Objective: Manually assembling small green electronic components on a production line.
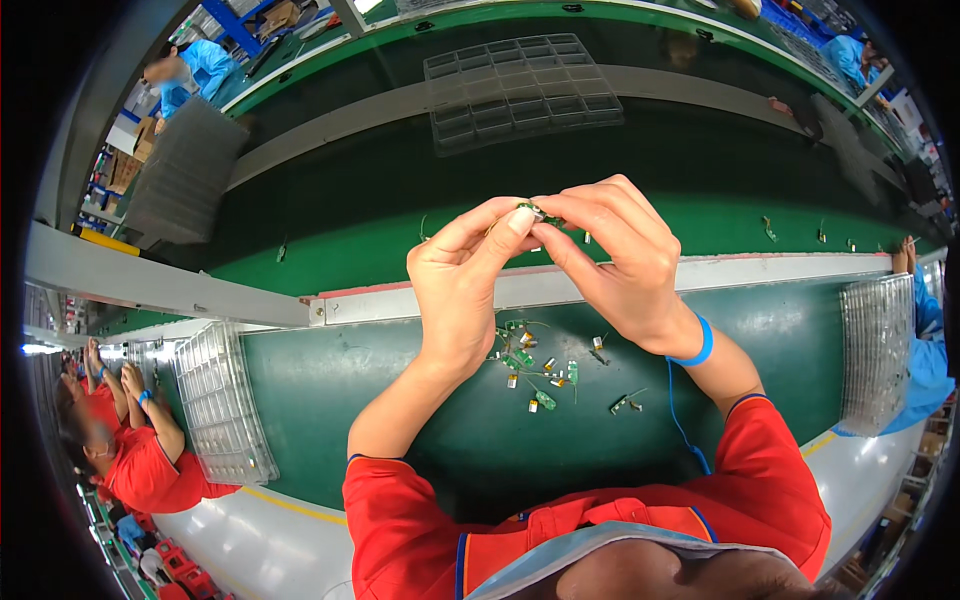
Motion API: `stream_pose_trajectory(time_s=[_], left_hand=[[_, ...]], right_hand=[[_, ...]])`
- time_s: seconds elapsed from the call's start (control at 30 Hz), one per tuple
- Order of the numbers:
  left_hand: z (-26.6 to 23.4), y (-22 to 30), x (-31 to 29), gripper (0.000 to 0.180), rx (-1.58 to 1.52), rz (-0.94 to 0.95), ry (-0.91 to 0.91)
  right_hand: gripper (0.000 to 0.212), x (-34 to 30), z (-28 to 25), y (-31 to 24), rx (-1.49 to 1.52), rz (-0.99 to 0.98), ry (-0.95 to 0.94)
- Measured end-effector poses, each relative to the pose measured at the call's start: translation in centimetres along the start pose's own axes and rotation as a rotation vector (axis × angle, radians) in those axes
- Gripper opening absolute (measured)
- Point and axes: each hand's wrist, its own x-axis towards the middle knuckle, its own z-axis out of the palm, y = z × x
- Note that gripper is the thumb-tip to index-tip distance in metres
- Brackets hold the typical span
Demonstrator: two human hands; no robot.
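A small green circuit board [537, 211] with a silvery part is pinched between both hands, above the near edge of the green belt. My left hand [452, 285] grips it from the left between thumb and forefinger. From the right, my right hand [622, 250] holds it with thumb and fingertips, which hide much of it. Below the hands, several small circuit boards [524, 357] with wires and little silver-and-yellow batteries [534, 406] lie scattered on the green worktop [330, 400]. A blue wrist strap [704, 342] with a blue cord [680, 420] circles my right wrist.
A clear compartment tray [520, 88] rests across the belt [350, 190]. Clear trays stand left [225, 405] and right [876, 355] of the worktop, and more are stacked at far left [187, 170]. A metal rail [390, 302] borders the belt. Co-workers [165, 450] sit on both sides.
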Motion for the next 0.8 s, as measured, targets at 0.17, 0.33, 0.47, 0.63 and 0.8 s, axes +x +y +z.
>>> stream_pose_trajectory(time_s=[0.17, 0.33, 0.47, 0.63, 0.8], left_hand=[[-0.3, 0.4, 0.4, 0.017, 0.040, -0.054, -0.087], [-0.2, 0.5, 0.4, 0.016, 0.077, -0.037, -0.091], [-0.7, 0.7, 1.2, 0.017, 0.293, 0.059, -0.075], [-4.0, 1.3, 3.6, 0.012, 0.521, 0.117, -0.127], [-11.1, 3.5, 4.9, 0.016, 1.006, 0.097, 0.102]], right_hand=[[0.026, -0.1, -0.3, 0.4, -0.025, -0.009, -0.010], [0.025, -0.3, -0.2, 0.3, -0.030, 0.005, -0.023], [0.016, -0.1, 0.2, 0.3, 0.084, 0.175, -0.061], [0.017, 0.8, 2.4, 1.2, 0.425, 0.677, -0.225], [0.036, 0.6, 7.2, 3.3, 0.365, 0.536, -0.517]])
